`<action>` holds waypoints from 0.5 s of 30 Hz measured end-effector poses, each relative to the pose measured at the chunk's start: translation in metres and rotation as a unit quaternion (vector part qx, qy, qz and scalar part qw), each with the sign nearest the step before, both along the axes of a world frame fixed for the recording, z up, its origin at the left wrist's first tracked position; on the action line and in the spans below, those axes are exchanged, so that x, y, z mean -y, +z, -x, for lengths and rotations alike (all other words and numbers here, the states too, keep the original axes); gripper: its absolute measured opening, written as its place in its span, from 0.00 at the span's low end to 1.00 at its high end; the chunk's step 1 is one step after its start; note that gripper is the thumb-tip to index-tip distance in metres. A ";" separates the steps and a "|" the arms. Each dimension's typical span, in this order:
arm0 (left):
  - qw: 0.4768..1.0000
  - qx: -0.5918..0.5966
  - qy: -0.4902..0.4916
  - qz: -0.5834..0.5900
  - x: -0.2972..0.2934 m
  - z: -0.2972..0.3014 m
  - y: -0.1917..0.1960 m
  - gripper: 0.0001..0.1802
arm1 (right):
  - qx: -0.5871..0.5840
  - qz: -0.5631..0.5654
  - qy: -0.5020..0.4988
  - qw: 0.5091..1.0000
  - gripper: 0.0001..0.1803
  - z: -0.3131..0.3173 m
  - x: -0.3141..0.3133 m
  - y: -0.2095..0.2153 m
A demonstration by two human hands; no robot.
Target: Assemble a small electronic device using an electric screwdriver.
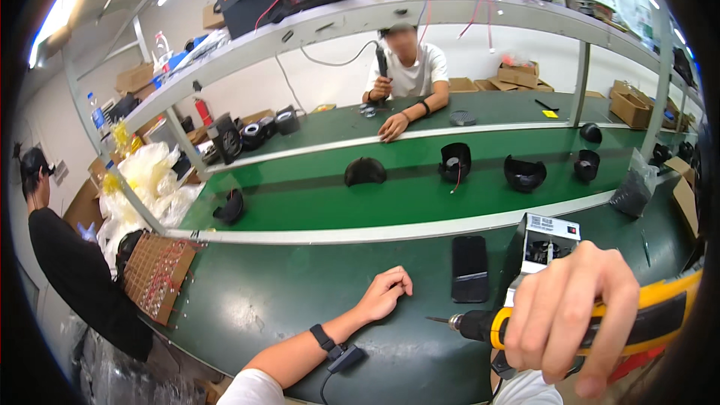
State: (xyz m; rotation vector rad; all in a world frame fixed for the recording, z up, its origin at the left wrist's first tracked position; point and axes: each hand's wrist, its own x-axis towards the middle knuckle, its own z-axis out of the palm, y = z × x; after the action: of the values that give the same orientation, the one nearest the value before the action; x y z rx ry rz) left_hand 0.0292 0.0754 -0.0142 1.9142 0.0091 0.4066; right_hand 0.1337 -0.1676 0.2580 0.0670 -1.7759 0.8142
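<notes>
My right hand is wrapped around a yellow and black electric screwdriver, its bit pointing left over the dark green bench. Just behind the hand stands a small white and black boxy unit. My left hand rests on the bench with its fingers curled and nothing in it; a black band with a clip and cable sits on that wrist. A black phone lies flat between the two hands.
A green conveyor belt carries several black fan housings. Across it a person in a white shirt holds a tool. A person in black stands at left beside a brown parts tray. Shelves with boxes run overhead.
</notes>
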 end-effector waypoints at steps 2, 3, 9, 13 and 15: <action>1.000 -0.008 0.010 0.000 -0.005 -0.002 -0.003 0.09 | 0.007 -0.010 -0.003 1.000 0.11 0.000 -0.004 0.002; 1.000 -0.014 0.008 0.006 -0.004 0.000 -0.001 0.09 | 0.004 -0.005 -0.001 1.000 0.12 0.001 -0.004 0.002; 1.000 -0.014 -0.016 0.015 -0.003 -0.019 0.000 0.08 | 0.002 0.022 -0.033 0.999 0.12 -0.008 0.004 0.005; 0.997 0.040 0.043 0.045 -0.029 -0.025 -0.036 0.06 | -0.030 -0.091 -0.029 0.995 0.07 -0.017 -0.040 -0.021; 0.987 -0.005 0.141 -0.081 -0.037 -0.017 0.006 0.08 | 0.020 -0.128 -0.110 0.985 0.14 -0.025 -0.032 -0.013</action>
State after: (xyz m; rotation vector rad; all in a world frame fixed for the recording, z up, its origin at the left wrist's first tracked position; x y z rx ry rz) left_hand 0.0462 0.1124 -0.0080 2.0831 0.2638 0.6031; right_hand 0.1592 -0.1351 0.2449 0.0238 -1.8802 0.4298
